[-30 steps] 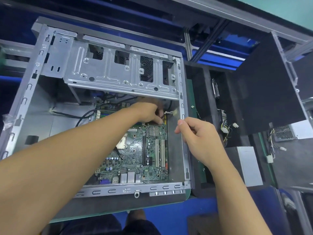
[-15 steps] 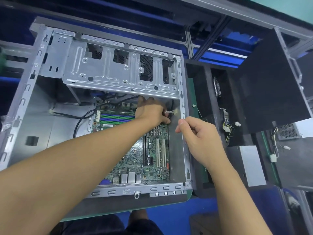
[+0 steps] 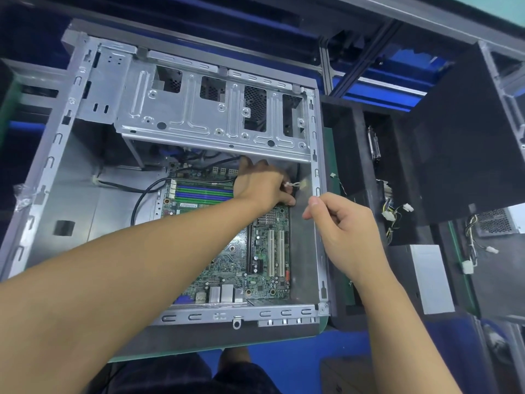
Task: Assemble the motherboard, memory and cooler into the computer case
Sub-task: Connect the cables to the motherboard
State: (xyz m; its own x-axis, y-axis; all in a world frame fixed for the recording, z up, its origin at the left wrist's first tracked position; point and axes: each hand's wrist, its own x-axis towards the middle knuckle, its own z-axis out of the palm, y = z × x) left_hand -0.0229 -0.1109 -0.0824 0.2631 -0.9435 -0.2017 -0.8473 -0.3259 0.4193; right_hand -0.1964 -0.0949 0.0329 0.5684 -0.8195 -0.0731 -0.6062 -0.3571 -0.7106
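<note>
motherboard [image 3: 264,274] flat on the floor of the case [image 3: 216,315], partly under my left forearm | left hand [image 3: 261,186] at its far right corner, fingers curled round a thin lead [image 3: 292,184], pale plug [image 3: 304,183] poking out rightward | right hand [image 3: 341,226] over the case's right rim, fingers curled narrow; can't tell if holding anything

Computer assembly workshop, open case [image 3: 317,194], aluminium-profile frame [image 3: 326,66], foam parts tray [image 3: 358,155]

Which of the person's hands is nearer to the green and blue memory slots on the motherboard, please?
Left. The left hand is right at the end of the memory slots. The right hand is farther off, over the side rail of the case.
</note>
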